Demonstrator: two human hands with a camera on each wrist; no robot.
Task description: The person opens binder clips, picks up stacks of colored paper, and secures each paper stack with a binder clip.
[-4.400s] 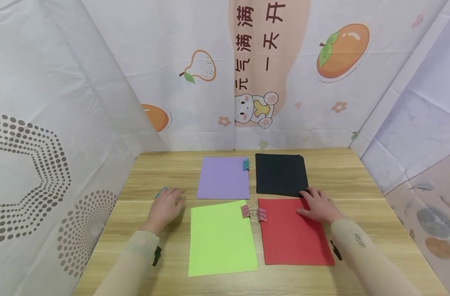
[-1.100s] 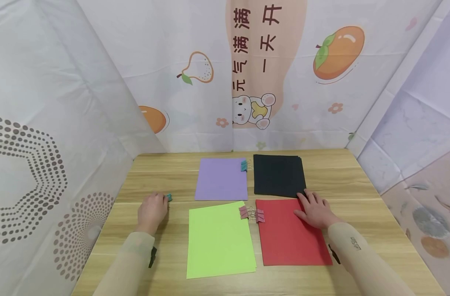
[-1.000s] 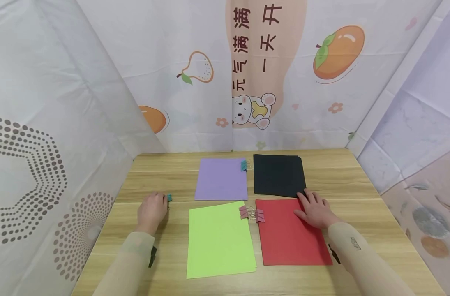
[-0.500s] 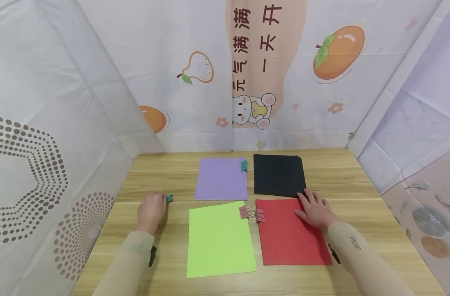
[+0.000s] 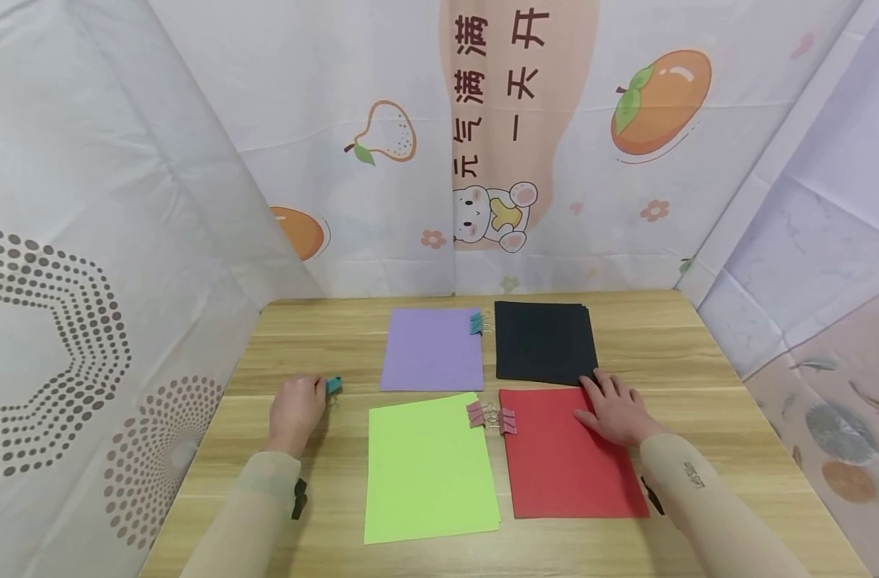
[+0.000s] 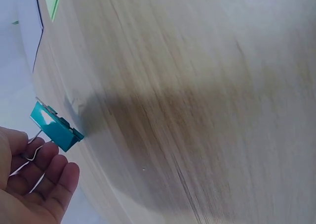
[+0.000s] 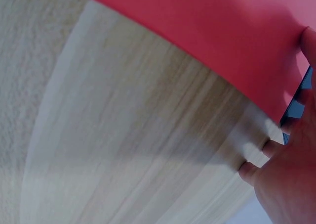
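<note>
My left hand pinches a teal binder clip by one wire handle, between thumb and fingers, just over the table left of the paper stacks. The clip's other handle lies along its far side. My right hand rests with spread fingers at the upper right corner of the red paper stack. Its thumb lies on the red sheets, and fingertips reach the lower edge of the black paper stack and the wood beside it.
A purple stack carries a teal binder clip at its right edge. Pink binder clips sit on the lime-green stack and the red one, handles meeting between them. Printed curtains hang behind the wooden table.
Earlier my left hand was reaching over the teal clip on the table; now it grips it. In the last second the clip has turned slightly. The right hand has stayed put.
</note>
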